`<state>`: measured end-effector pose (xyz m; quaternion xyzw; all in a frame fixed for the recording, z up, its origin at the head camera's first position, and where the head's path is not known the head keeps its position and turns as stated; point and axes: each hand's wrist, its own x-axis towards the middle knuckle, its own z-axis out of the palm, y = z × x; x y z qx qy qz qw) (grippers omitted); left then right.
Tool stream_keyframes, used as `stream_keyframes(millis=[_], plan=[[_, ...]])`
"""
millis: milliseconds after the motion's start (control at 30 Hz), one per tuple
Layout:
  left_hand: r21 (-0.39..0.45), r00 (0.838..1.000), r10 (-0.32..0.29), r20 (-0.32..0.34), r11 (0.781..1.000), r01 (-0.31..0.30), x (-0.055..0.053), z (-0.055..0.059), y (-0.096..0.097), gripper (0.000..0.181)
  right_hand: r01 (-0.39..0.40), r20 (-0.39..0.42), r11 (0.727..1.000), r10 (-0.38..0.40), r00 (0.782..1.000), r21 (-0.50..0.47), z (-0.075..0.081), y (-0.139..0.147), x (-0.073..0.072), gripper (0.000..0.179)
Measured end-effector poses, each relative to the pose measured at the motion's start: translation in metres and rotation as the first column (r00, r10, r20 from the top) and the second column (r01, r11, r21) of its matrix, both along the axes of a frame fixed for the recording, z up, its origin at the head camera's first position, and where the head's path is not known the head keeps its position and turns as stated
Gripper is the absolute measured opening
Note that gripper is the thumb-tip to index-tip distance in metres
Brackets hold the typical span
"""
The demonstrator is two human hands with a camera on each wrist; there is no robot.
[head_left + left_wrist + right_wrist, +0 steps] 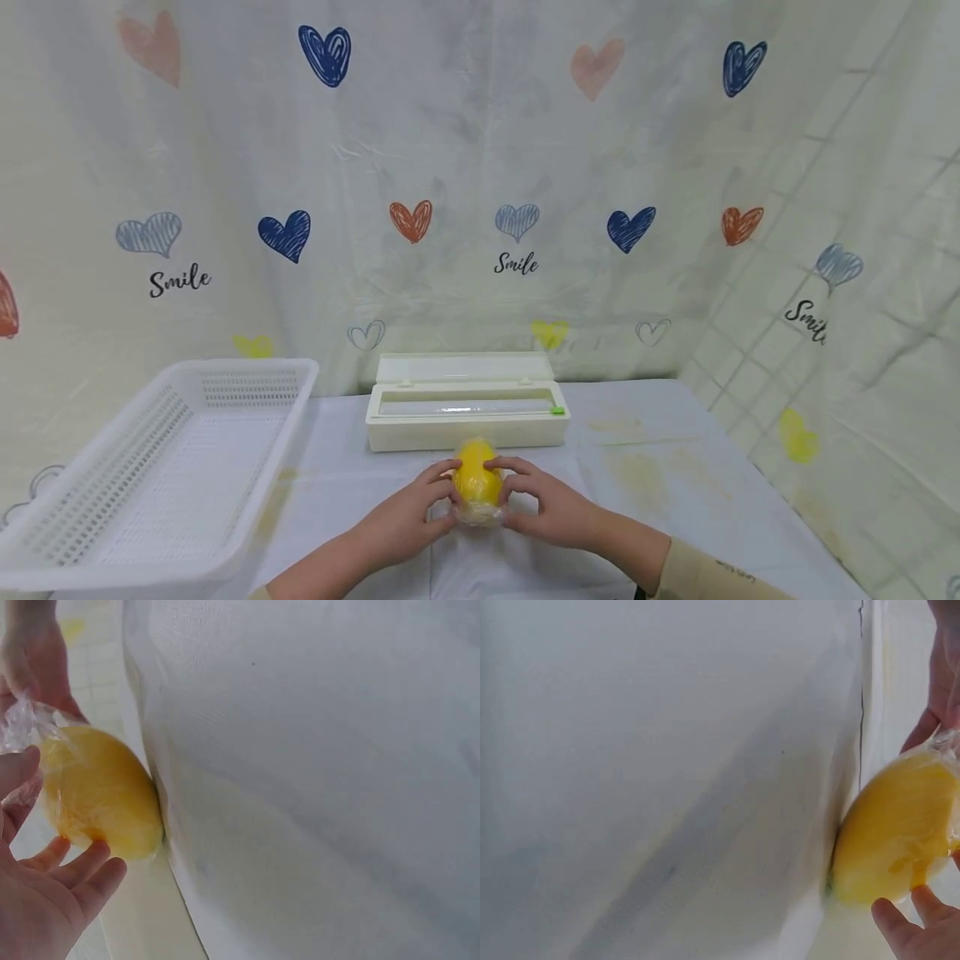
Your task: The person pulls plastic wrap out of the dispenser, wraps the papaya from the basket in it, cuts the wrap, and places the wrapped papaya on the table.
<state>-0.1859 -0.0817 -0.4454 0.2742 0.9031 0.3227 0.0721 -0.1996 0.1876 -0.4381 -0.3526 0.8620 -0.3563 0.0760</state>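
A smooth yellow oval fruit (477,475) wrapped in clear cling film (480,515) rests on the white-covered table, in front of me. The film bunches in wrinkled folds at its near end. My left hand (405,517) holds the fruit from the left, with curled fingers on its side and the thumb by the gathered film. From the right, my right hand (551,508) grips it in the same way. Both wrist views show the yellow fruit (105,791) between the hands, fingertips against the film. Its exact kind is unclear.
Just behind the fruit stands a white cling film dispenser box (468,432), lid raised, with a film roll (465,407) inside and a green slider (557,411) at its right. A white plastic basket (281,458) sits at the left. A heart-printed curtain (450,292) hangs behind.
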Motion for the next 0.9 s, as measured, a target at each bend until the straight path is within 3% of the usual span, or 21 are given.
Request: stream_keyframes(millis=[133, 233, 400, 667, 800, 900], plan=[[-0.001, 1.000, 0.005, -0.009, 1.000, -0.005, 0.000, 0.001, 0.002, 0.011, 0.013, -0.005, 1.000, -0.013, 1.000, 0.015, -0.001, -0.002, 0.002, 0.038], [-0.005, 1.000, 0.018, -0.014, 1.000, -0.018, 0.001, 0.003, 0.004, 0.010, 0.025, -0.071, 0.999, -0.022, 0.997, 0.036, -0.002, -0.004, 0.004, 0.046], [-0.001, 0.999, 0.030, -0.043, 1.000, -0.030, 0.003, 0.005, 0.007, 0.008, 0.065, -0.188, 0.998, -0.061, 0.980, 0.018, -0.003, -0.006, 0.005, 0.030], [0.022, 0.996, 0.021, -0.088, 1.000, -0.019, 0.003, 0.003, 0.010, 0.015, 0.107, -0.151, 0.992, -0.116, 0.982, -0.070, -0.006, -0.008, 0.003, 0.017], [0.036, 0.996, 0.037, -0.082, 0.999, -0.034, 0.002, 0.002, 0.011, 0.010, 0.088, -0.137, 0.991, -0.102, 0.985, -0.104, -0.006, -0.009, 0.001, 0.005], [0.058, 0.996, 0.051, -0.069, 0.997, -0.047, 0.000, 0.001, 0.012, 0.011, 0.072, -0.097, 0.989, -0.085, 0.992, -0.125, -0.005, -0.011, 0.000, 0.008]])
